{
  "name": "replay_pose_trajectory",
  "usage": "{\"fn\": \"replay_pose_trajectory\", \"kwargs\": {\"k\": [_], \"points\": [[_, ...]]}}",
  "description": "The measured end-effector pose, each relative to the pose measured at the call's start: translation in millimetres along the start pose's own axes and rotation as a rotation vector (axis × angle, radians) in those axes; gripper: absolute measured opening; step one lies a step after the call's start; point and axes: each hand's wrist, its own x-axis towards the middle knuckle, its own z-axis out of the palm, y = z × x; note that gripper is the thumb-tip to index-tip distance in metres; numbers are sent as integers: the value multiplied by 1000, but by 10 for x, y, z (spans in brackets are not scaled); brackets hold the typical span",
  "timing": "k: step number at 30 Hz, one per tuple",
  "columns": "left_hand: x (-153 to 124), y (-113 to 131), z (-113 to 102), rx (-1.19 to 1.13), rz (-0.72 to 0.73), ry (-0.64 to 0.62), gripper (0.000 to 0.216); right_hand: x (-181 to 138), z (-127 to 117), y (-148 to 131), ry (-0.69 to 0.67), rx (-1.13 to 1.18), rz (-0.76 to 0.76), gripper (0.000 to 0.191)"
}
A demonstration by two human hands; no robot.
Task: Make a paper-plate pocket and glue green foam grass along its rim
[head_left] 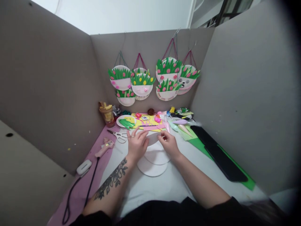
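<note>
Left edge of the table: 1 small white rounded plastic case point(83, 166), 1 black cable point(91, 183) and 1 pink plastic glue gun point(104, 147), all on a pink sheet point(77, 191). Behind them are 1 pair of white-handled scissors point(120, 136) and 1 clear jar with yellow contents point(108, 116).

Back wall: paper-plate baskets with green paper grass and pink or yellow buds point(142, 83), hung on cords. I count 7, but they overlap, so the exact count is unclear.

Table centre: 3 round white paper plates, overlapping. The lowest point(151, 169) is nearest the body, the middle one point(158, 157) partly covers it, and the upper white paper plate point(154, 137) is farthest, between the hands.

Left hand point(137, 143): mostly open, fingers spread and lying flat on the left rim of the upper white paper plate. Whether the thumb grips underneath, I can't tell. Palm down, and the tattooed forearm runs in from bottom left.

Right hand point(169, 143): fingers curled, pinching the right rim of the same plate. Wrist low, and the bare forearm runs in from bottom right.

Behind the hands: 1 white plate with green paper strips point(125, 121) and 1 yellow paper sheet point(150, 121) strewn with small scraps.

Right side: a few pastel cones point(183, 128), and 1 long black flat bar point(219, 153) on 1 green sheet point(249, 183).
</note>
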Motion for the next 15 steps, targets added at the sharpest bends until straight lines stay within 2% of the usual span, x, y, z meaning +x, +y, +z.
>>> {"fn": "replay_pose_trajectory", "kwargs": {"k": [2,4,6,9,12,15], "points": [[-16,24,21,-70,-47,-82,19,-28,25,-25,-46,0,-19,13],[-30,4,42,-133,-108,-99,14,-40,51,-30,-65,8,-28,12],[-45,-34,53,-126,-112,-105,14,-45,64,-27,-47,11,-56,15],[-67,-80,59,16,35,-128,16,-52,58,-30,-2,-28,-145,22],[-82,-91,61,188,198,-148,19,-61,41,-35,-2,-103,-246,15],[-89,-84,63,279,230,-165,20,-62,31,-23,-14,-140,-324,11]]}}
